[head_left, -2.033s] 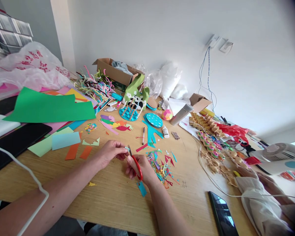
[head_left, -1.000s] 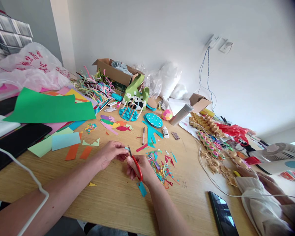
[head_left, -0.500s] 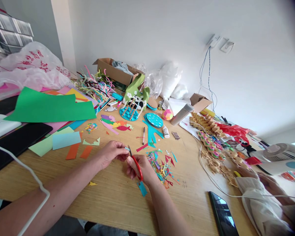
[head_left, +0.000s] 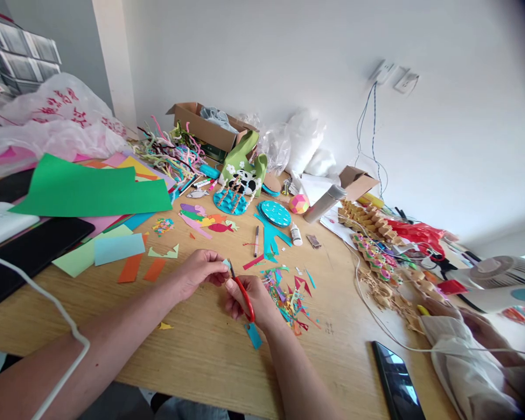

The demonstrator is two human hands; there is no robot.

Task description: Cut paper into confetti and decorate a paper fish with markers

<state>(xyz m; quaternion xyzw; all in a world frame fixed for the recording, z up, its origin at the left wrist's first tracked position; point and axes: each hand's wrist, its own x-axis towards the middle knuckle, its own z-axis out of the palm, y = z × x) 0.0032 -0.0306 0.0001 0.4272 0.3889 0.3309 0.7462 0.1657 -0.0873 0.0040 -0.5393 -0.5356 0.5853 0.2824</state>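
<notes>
My right hand (head_left: 249, 298) is closed around red-handled scissors (head_left: 246, 300), whose dark blades point up and away. A blue piece of paper (head_left: 252, 336) hangs below that hand by the scissor handle; how it is held is hidden. My left hand (head_left: 206, 268) pinches a small light-blue paper piece (head_left: 226, 263) right at the blade tips. Beyond my hands lie paper fish cutouts (head_left: 207, 220) in several colours. Just right of my right hand is a heap of coloured paper scraps (head_left: 289, 297).
Green paper (head_left: 91, 189) and other sheets lie left. A pen (head_left: 256, 241), a white bottle (head_left: 295, 234) and a grey cylinder (head_left: 324, 203) stand or lie ahead. At right are a phone (head_left: 396, 379), a white cable, a fan (head_left: 499, 280) and another person's sleeve (head_left: 457, 356).
My hands and the scissors stay in nearly the same place. The small light-blue paper at the blades shows slightly more. The whole view has shifted a little.
</notes>
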